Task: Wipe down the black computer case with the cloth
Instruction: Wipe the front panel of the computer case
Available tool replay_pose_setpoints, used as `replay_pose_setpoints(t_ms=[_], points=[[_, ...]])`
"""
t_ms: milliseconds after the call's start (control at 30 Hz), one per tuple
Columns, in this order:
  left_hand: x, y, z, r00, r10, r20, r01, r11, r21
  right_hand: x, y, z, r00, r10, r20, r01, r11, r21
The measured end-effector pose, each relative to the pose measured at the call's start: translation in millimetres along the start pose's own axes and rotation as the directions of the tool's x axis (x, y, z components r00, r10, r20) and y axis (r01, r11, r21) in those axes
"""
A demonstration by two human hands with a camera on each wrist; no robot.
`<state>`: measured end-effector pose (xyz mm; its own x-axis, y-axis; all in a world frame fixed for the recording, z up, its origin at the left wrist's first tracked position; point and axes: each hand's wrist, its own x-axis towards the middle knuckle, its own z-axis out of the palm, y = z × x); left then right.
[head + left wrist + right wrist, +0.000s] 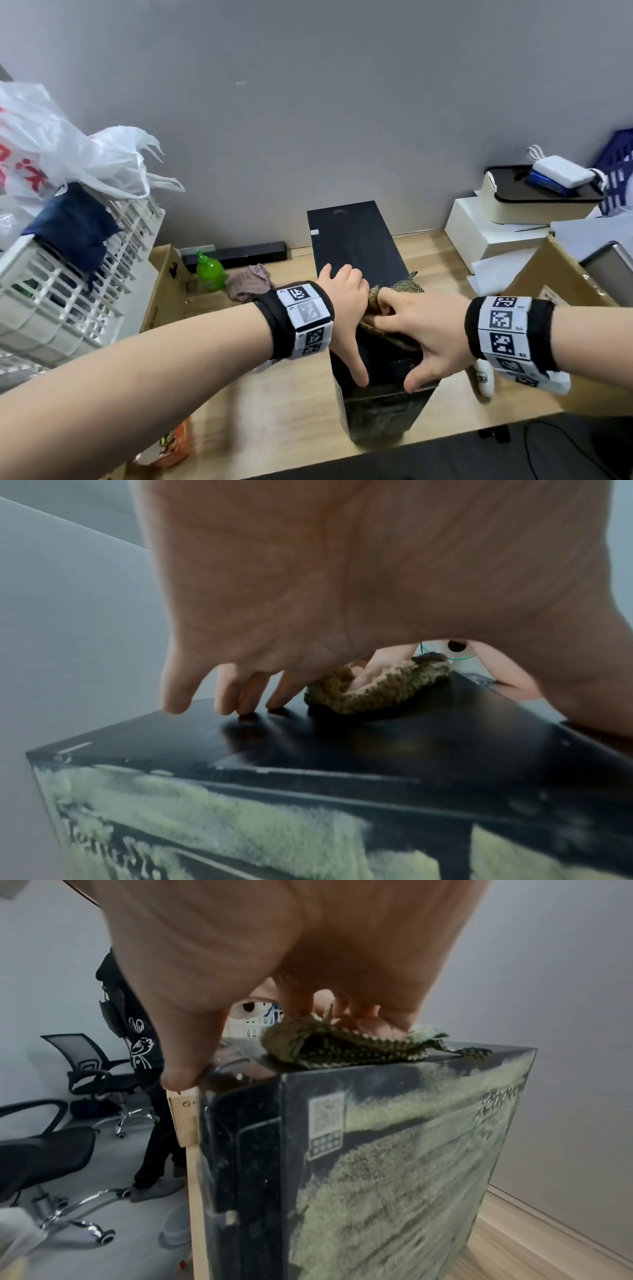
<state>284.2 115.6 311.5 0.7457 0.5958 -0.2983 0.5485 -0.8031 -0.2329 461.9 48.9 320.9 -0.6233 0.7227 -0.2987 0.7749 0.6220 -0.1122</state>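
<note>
The black computer case (356,240) stands upright on the wooden desk (294,404), its glossy top facing me. My right hand (421,325) holds a bunched green-brown cloth (407,284) down on the top, fingers curled into its folds and thumb at the case's near edge. In the right wrist view the cloth (325,1047) lies under the fingers at the case (377,1150) top's right edge. My left hand (342,301) rests beside it with fingers spread. The left wrist view shows its fingertips (277,702) touching the case (411,739) top, just left of the cloth (377,693).
A white slatted basket (68,291) with bags fills the left. A green bottle (210,270) and a pinkish rag (248,282) lie left of the case. A cardboard box (555,308) and white boxes (493,233) crowd the right. Office chairs (95,1069) and a standing person (143,1042) are beyond the desk.
</note>
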Motion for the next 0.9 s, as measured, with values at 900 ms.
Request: replay_pose_setpoints(t_ms=[900], points=[[49.5,-40.2,9.1,0.987,-0.162,-0.001,0.157,0.952,-0.263,47.5,67.7,-19.6,0.986,0.159,-0.047,-0.158,0.987,0.022]])
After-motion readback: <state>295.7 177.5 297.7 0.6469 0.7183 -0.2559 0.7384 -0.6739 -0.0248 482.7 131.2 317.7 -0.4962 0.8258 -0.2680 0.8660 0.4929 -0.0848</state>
